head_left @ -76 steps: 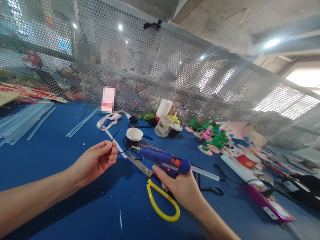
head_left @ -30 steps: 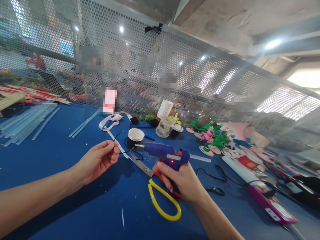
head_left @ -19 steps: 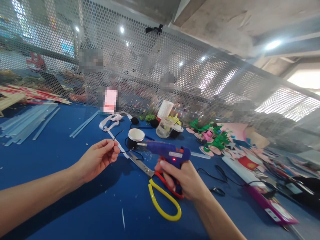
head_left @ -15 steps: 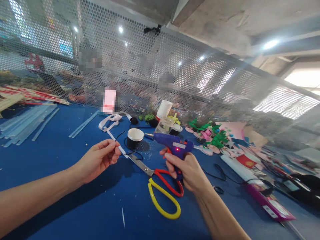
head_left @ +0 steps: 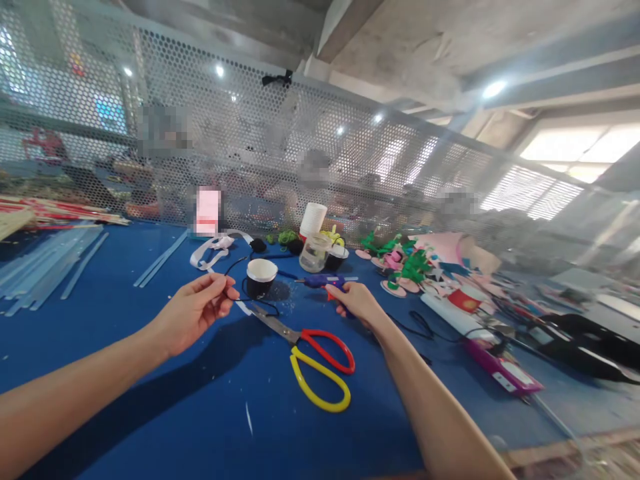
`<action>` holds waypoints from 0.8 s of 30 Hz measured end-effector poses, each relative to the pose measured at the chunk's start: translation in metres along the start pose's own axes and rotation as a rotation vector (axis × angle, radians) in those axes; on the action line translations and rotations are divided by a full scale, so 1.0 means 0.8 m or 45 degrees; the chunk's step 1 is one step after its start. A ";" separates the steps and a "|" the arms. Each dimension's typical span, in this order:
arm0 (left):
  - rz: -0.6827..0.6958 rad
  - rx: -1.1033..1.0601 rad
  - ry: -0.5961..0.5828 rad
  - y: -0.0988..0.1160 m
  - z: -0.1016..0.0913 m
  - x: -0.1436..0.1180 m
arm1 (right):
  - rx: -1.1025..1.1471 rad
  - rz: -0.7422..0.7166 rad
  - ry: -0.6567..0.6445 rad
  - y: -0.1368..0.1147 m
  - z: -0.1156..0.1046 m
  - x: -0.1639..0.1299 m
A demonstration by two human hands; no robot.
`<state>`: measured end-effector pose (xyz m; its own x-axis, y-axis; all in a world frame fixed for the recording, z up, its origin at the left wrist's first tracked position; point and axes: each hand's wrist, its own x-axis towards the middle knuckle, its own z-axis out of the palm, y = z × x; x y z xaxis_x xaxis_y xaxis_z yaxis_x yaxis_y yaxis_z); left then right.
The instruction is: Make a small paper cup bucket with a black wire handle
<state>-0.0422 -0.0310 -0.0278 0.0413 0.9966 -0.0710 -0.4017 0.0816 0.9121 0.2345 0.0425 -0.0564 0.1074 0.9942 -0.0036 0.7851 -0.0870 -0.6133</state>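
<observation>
head | left hand pinches thin black wire | right hand grips half-hidden glue gun

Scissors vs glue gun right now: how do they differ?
The scissors lie flat on the blue table with no hand on them; the glue gun is gripped by the right hand. Scissors have red and yellow handle loops; the glue gun is blue. Both point left.

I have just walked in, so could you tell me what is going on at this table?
A person works at a blue table. The left hand pinches a thin black cord above the surface. The right hand grips a blue glue gun, low over the table beside a paper cup. Scissors lie between the hands.
</observation>
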 end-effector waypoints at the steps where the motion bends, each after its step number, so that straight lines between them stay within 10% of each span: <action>1: 0.014 0.014 0.001 0.002 0.001 0.001 | -0.050 -0.001 0.011 0.003 0.001 0.004; 24: 0.063 0.439 -0.182 0.037 0.038 -0.002 | -0.547 0.106 0.116 0.010 0.011 0.027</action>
<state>-0.0261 -0.0306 0.0119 0.1666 0.9860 0.0115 -0.0762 0.0012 0.9971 0.2378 0.0635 -0.0683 0.2192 0.9747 0.0425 0.9515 -0.2040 -0.2302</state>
